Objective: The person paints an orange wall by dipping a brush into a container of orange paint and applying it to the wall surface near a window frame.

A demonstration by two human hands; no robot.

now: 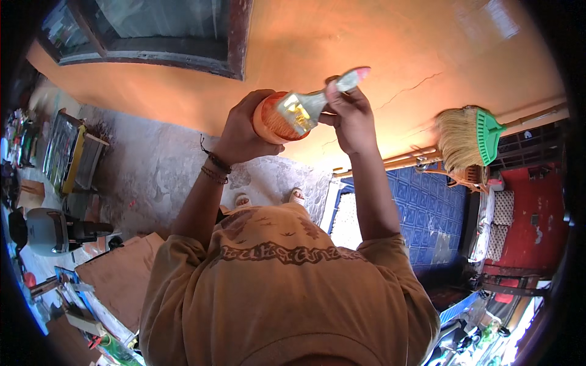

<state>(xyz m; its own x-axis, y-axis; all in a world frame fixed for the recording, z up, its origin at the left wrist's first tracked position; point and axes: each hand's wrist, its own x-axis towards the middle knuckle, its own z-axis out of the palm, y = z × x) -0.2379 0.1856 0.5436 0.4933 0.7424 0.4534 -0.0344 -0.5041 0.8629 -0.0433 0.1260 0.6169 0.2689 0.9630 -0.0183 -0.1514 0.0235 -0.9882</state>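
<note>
My left hand [242, 132] is wrapped around the side of an orange cup-like container [266, 124], its open top tilted toward me. Between the fingers and thumb of my right hand [350, 116] is the handle of a flat paintbrush [316, 100]. The brush's ferrule shines, and its bristle end lies over the container's mouth. Its handle tip carries a pinkish-red stain. How deep the bristles reach inside I cannot tell. Just beyond both hands rises an orange painted wall [389, 41] with a thin crack.
A wood-framed window [169, 55] is set in the wall at the upper left. To the right, a straw broom [462, 137] with a green head leans near a doorway with blue floor tiles [425, 206]. A motor scooter [50, 231] and cardboard [119, 274] stand at the left.
</note>
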